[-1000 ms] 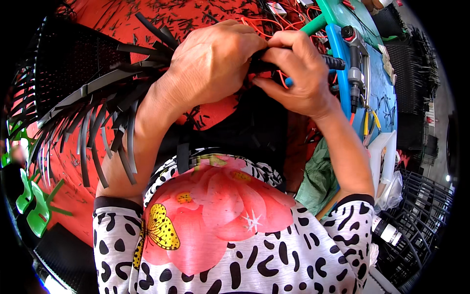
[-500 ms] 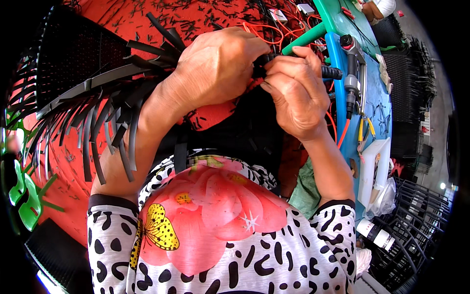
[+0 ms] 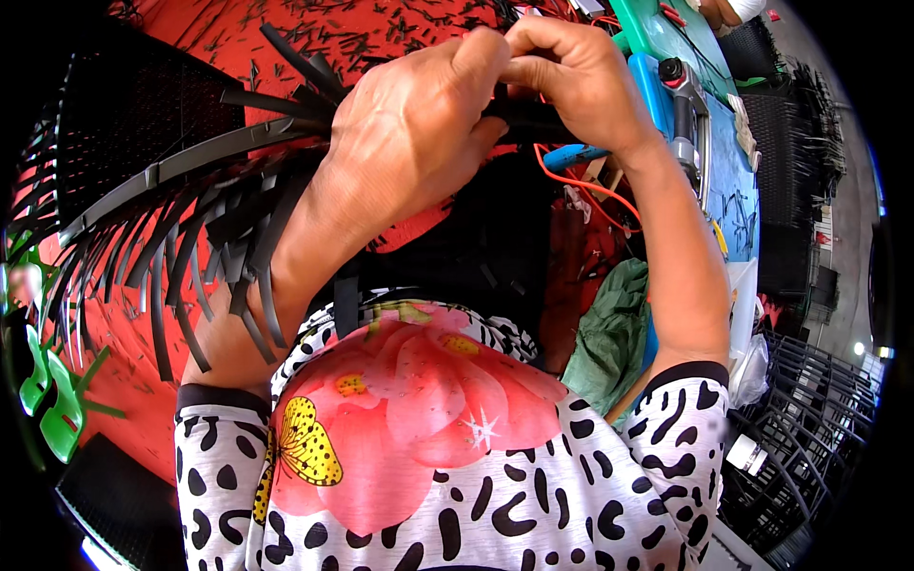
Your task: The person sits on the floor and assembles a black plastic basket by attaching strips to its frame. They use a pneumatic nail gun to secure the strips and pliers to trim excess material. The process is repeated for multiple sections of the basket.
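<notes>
My left hand (image 3: 414, 128) is closed, its fingers curled around a dark part of the black strip work. My right hand (image 3: 586, 86) meets it at the upper middle, thumb and fingers pinched together. What lies in that pinch is hidden behind the fingers. A long curved black band (image 3: 181, 164) runs from the far left to behind my left wrist. Loose flat black strips (image 3: 195, 243) fringe it, hanging over my left forearm and sticking up beyond the wrist. Dark material shows in the gap below the two hands.
Black scraps litter the red ground covering (image 3: 314, 29). On the blue table (image 3: 719, 143) at right lies a power tool (image 3: 681, 105). An orange-red hose (image 3: 595, 195) loops below my right hand. Green cloth (image 3: 609, 324) lies beside my right forearm; a green chair (image 3: 62, 409) stands far left.
My right hand has moved up and turned over, its fingertips now close to my left hand's knuckles. My left hand has shifted slightly left. The black band has moved a little left with it.
</notes>
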A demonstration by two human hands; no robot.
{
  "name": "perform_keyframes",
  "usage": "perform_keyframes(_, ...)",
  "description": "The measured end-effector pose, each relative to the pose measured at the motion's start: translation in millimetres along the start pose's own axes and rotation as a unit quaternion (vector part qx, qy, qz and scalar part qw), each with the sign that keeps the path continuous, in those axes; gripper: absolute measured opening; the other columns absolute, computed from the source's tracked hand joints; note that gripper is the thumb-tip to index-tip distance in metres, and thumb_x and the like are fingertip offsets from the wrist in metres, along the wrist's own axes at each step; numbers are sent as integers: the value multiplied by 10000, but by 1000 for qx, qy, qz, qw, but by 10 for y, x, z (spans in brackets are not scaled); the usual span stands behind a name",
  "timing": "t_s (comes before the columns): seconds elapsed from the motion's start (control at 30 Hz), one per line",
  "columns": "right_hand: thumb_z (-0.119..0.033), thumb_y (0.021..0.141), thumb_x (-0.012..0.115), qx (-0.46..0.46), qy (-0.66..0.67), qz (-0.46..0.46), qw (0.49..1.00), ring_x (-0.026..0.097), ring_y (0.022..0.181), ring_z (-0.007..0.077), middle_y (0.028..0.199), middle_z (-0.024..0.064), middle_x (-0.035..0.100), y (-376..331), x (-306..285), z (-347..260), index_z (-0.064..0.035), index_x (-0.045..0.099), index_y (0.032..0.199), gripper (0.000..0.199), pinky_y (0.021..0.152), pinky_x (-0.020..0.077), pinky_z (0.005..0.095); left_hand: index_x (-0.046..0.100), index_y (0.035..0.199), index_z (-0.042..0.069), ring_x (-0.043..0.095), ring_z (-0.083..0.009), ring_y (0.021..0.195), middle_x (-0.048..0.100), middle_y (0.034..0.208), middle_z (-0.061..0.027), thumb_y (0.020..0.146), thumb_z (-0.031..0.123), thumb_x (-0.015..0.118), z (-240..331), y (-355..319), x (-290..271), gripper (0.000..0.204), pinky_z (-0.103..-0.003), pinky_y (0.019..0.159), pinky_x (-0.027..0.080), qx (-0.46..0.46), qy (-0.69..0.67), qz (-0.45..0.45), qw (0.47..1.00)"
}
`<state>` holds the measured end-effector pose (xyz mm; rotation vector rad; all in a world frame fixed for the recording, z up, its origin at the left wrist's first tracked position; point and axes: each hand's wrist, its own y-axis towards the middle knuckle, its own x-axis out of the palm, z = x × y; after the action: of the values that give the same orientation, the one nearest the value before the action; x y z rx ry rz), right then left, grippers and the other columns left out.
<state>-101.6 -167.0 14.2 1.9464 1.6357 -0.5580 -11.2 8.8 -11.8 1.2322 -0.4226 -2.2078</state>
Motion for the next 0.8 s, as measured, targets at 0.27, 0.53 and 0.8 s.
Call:
perform_keyframes(0.27,-123,846,628,47,39,-109,992,548,683,69,721,31,621,178,-40,133,6,639,807,135,656,446,256,641,925,67,599,-282,770,535,829,-79,707,85,715,18,15,59,231,-389,616,503,87,47,4,995)
perform_keyframes(0.53,-390,831,690,155,-216,369,891,699,814,307,895,199,701,-481,-1091,814,-10,642,1023,428,751,540,366,645,964,22,601,-284,854,600,925,-92,691,27,710,76,63,22,281,-371,693,519,113,38,-10,993)
perform_keyframes(0.8,-627,648,747,550,-399,224,698,595,1124,391,1172,284,612,-985,-1532,1790,84,569,1181,907,930,470,464,629,951,-17,614,-323,769,621,865,-126,660,-23,719,17,100,-9,305,-385,645,509,120,36,-28,992)
